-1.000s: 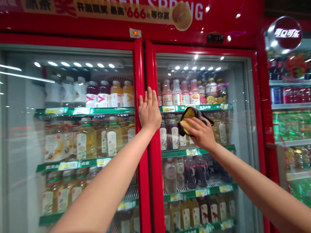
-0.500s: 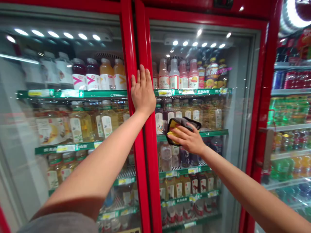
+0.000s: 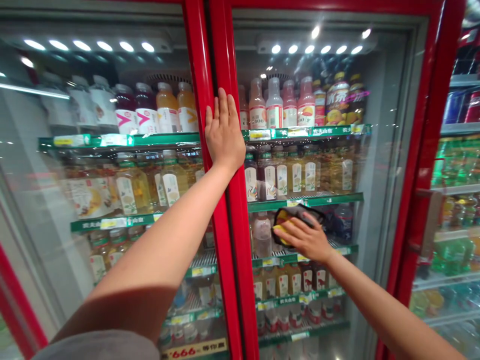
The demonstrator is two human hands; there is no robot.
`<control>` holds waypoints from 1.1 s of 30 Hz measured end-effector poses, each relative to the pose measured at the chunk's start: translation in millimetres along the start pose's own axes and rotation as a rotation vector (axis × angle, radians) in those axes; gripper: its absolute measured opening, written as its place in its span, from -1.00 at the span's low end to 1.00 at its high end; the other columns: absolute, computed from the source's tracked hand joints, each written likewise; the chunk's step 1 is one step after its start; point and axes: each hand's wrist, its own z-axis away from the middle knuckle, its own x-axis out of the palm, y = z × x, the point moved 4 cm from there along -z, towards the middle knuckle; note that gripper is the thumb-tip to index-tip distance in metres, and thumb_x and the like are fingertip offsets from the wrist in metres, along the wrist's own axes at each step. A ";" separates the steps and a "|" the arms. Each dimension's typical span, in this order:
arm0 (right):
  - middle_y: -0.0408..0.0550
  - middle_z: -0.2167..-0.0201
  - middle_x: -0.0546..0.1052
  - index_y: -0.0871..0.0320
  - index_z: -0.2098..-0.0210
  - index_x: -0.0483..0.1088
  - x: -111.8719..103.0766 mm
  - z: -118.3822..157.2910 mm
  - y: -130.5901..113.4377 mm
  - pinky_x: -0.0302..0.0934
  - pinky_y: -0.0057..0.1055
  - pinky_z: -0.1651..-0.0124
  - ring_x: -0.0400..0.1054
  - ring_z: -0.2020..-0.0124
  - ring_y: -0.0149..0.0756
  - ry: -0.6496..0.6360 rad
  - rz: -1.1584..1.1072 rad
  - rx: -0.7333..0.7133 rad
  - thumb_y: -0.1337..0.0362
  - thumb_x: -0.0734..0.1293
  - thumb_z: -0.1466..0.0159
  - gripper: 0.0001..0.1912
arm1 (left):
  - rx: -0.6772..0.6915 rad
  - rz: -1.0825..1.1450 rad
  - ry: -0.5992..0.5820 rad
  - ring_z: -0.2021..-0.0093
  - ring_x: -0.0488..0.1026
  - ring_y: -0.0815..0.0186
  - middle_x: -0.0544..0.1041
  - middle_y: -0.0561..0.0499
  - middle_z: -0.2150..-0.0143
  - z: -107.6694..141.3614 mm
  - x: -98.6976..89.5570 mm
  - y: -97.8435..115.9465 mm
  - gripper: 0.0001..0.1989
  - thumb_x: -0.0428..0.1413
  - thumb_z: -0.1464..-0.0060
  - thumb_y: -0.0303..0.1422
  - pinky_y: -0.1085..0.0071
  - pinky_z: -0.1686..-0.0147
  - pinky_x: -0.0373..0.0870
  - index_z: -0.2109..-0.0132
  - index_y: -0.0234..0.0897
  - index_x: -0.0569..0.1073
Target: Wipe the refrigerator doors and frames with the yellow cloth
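My left hand (image 3: 225,137) lies flat with its fingers pointing up, against the red frame (image 3: 243,265) where two glass cooler doors meet. Under my right hand (image 3: 311,240) is a grey and yellow cloth (image 3: 284,217) with a dark edge, pressed to the glass (image 3: 382,150) of the right door. The fingers spread across the cloth, and it covers part of the bottles behind the pane. Both doors appear closed.
Shelves of drink bottles (image 3: 275,107) stand behind the right door, with more bottles (image 3: 167,112) behind the left one. A door handle (image 3: 431,225) sticks out at the right. Open shelves with green bottles (image 3: 452,160) are beyond it.
My right hand and the cloth have moved down and slightly right across the glass. The left hand stays on the red frame while the view shifts a little.
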 end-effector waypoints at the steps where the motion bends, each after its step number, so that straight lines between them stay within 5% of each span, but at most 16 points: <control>1: -0.32 -0.24 0.47 -0.52 -0.41 -0.07 -4.6 12.7 19.2 0.09 0.03 -0.35 0.39 -0.22 -0.10 0.069 0.040 0.132 0.30 0.25 -0.33 -0.20 | 0.000 0.004 -0.003 -0.55 -0.23 0.25 -0.03 0.09 -0.55 0.3 0.4 -0.2 -0.28 -0.14 -0.22 -0.47 0.06 -0.51 -0.29 -0.50 -0.15 -0.02; 4: -0.08 -0.36 0.34 -0.39 -0.47 -0.19 -14.4 34.6 48.7 0.08 0.30 -0.26 0.30 -0.29 0.17 0.284 0.154 0.511 0.23 0.26 -0.32 -0.15 | 0.005 0.001 0.004 -0.55 -0.23 0.24 -0.06 0.13 -0.55 0.8 0.4 0.3 -0.26 -0.09 -0.21 -0.44 0.06 -0.52 -0.28 -0.50 -0.12 -0.03; 6: 0.02 -0.37 0.30 -0.32 -0.49 -0.24 -12.3 30.4 35.2 0.07 0.35 -0.23 0.28 -0.29 0.23 0.332 0.183 0.569 0.19 0.25 -0.34 -0.15 | 0.006 0.000 0.008 -0.55 -0.22 0.22 -0.07 0.13 -0.56 0.7 0.1 0.7 -0.24 -0.05 -0.20 -0.43 0.08 -0.52 -0.26 -0.50 -0.10 -0.03; 9: 0.00 -0.32 0.38 -0.26 -0.49 -0.13 -4.8 -8.2 -8.2 0.02 0.27 -0.31 0.31 -0.25 0.15 0.236 0.153 0.363 0.16 0.25 -0.35 -0.21 | 0.014 -0.001 0.029 -0.54 -0.16 0.17 -0.07 0.04 -0.56 -0.5 -1.0 1.0 -0.26 -0.06 -0.20 -0.45 0.06 -0.51 -0.26 -0.50 -0.17 -0.01; 12: -0.25 -0.33 0.38 -0.37 -0.42 0.06 -11.1 -70.8 -27.9 -0.14 0.10 -0.45 0.24 -0.32 -0.06 0.072 0.108 0.060 0.12 0.27 -0.36 -0.32 | 0.050 -0.001 0.078 -0.53 -0.10 0.17 -0.01 -0.05 -0.54 -2.3 -2.9 1.8 -0.29 -0.11 -0.21 -0.48 0.04 -0.50 -0.27 -0.49 -0.24 0.03; 14: -0.29 -0.38 0.30 -0.37 -0.41 0.05 -29.3 -110.9 -10.5 -0.27 0.14 -0.48 0.13 -0.38 -0.08 0.041 0.114 0.013 0.12 0.27 -0.36 -0.33 | 0.074 -0.007 0.108 -0.53 -0.08 0.18 0.03 -0.06 -0.53 -3.3 -3.8 2.5 -0.30 -0.11 -0.21 -0.47 0.06 -0.50 -0.26 -0.48 -0.26 0.05; 17: -0.22 -0.45 0.17 -0.29 -0.42 0.07 -61.3 -142.4 40.6 -0.32 0.23 -0.46 0.01 -0.45 -0.01 0.090 0.148 0.178 0.08 0.27 -0.37 -0.34 | 0.089 -0.027 0.123 -0.52 -0.06 0.16 0.02 -0.11 -0.53 -4.1 -4.5 3.7 -0.31 -0.10 -0.20 -0.47 0.05 -0.50 -0.24 -0.47 -0.32 0.06; 20: -0.10 -0.47 0.14 -0.20 -0.44 0.06 -75.3 -127.1 75.0 -0.18 0.24 -0.41 -0.01 -0.46 0.02 0.230 0.174 0.429 0.14 0.22 -0.39 -0.36 | 0.091 -0.040 0.116 -0.52 -0.05 0.09 -0.02 -0.17 -0.54 -4.4 -4.8 5.1 -0.31 -0.10 -0.20 -0.46 -0.01 -0.49 -0.23 -0.46 -0.36 0.07; 22: -0.01 -0.46 0.15 -0.15 -0.45 0.06 -70.6 -108.6 74.9 -0.12 0.27 -0.37 0.01 -0.45 0.05 0.286 0.176 0.521 0.18 0.22 -0.39 -0.34 | 0.086 -0.060 0.116 -0.52 -0.04 0.07 -0.04 -0.18 -0.54 -4.6 -5.1 5.9 -0.31 -0.11 -0.20 -0.47 -0.04 -0.49 -0.22 -0.47 -0.36 0.05; 25: -0.02 -0.46 0.15 -0.15 -0.42 0.11 -59.6 -112.6 53.1 -0.20 0.27 -0.39 0.03 -0.44 0.06 0.232 0.153 0.367 0.20 0.25 -0.37 -0.35 | 0.079 -0.113 0.109 -0.51 -0.03 0.09 -0.04 -0.17 -0.54 -4.8 -5.8 6.3 -0.30 -0.12 -0.22 -0.47 -0.03 -0.49 -0.19 -0.48 -0.34 0.01; 29: -0.13 -0.46 0.17 -0.16 -0.40 0.14 -78.0 -180.6 52.2 -0.32 0.19 -0.45 0.00 -0.45 -0.07 0.166 0.118 0.075 0.20 0.26 -0.39 -0.39 | 0.074 -0.197 0.084 -0.51 -0.01 0.07 -0.01 -0.24 -0.52 -4.4 -8.8 6.1 -0.35 -0.14 -0.25 -0.47 0.00 -0.48 -0.13 -0.47 -0.42 0.05; 33: -0.08 -0.47 0.15 -0.12 -0.41 0.13 -113.7 -232.4 95.4 -0.42 0.29 -0.44 0.00 -0.46 0.00 0.299 0.133 0.194 0.15 0.21 -0.42 -0.42 | 0.081 -0.241 0.091 -0.50 0.03 0.06 0.02 -0.27 -0.51 -2.6 -12.4 6.4 -0.39 -0.17 -0.30 -0.46 0.01 -0.47 -0.07 -0.45 -0.46 0.09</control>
